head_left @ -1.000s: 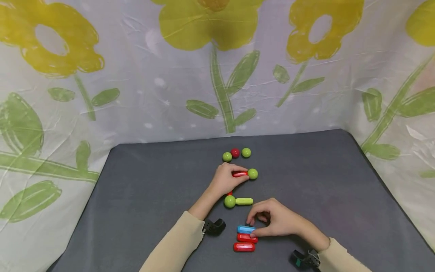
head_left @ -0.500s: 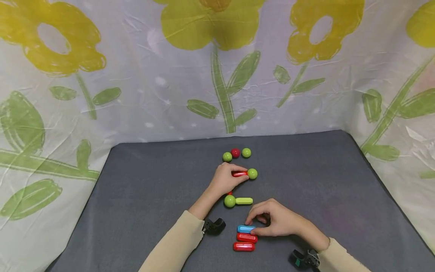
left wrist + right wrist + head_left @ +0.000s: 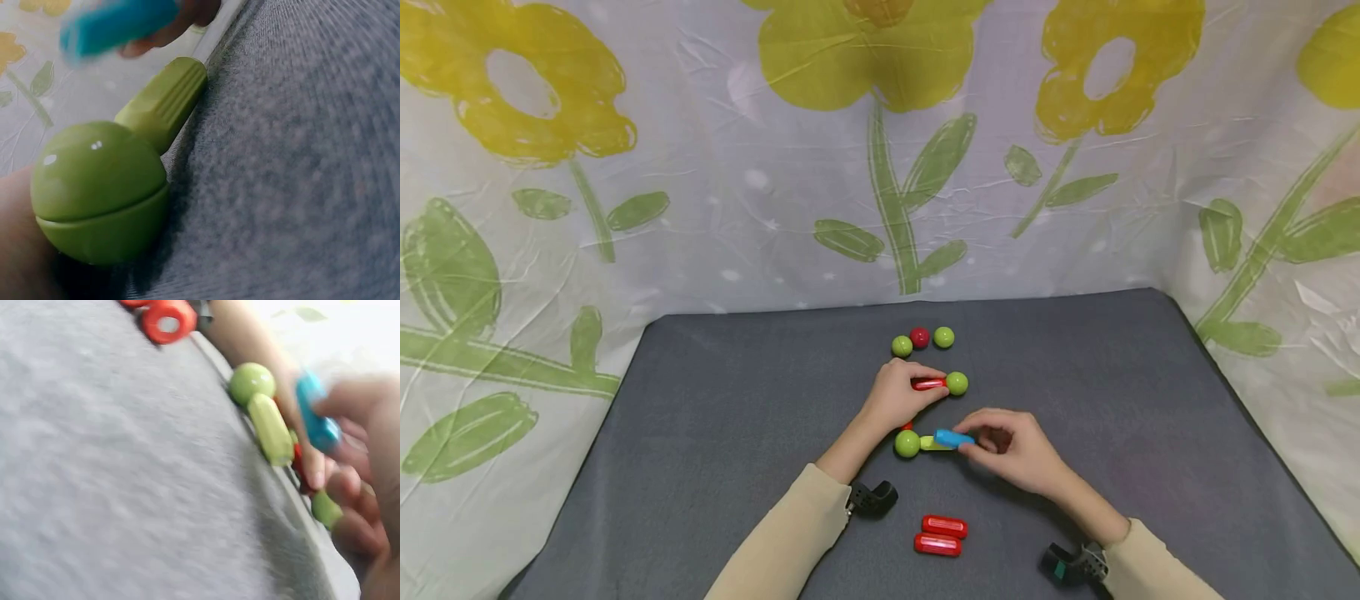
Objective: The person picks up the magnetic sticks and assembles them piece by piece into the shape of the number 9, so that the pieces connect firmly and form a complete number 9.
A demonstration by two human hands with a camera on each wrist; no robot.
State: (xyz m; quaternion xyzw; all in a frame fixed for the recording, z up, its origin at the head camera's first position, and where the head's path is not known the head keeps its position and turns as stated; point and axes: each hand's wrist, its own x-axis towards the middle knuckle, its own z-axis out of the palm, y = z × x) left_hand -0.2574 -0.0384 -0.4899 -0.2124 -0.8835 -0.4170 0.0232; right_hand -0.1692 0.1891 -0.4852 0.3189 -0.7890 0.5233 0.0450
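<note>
My left hand pinches a red rod whose right end meets a green ball. Part of another red piece peeks out below that hand. Nearer to me, a larger green ball joins a yellow-green ribbed rod lying on the cloth. Between thumb and fingers, my right hand holds a blue rod raised above the cloth. In the head view this blue rod overlaps the yellow-green one; the left wrist view shows a gap between them.
Two red rods lie side by side near the front of the grey cloth-covered table. Farther back sit a green ball, a red ball and another green ball. A flowered curtain borders the table.
My right hand has taken the blue rod from beside the two red rods and moved it away from me, up to the yellow-green rod. The left hand has stayed in place.
</note>
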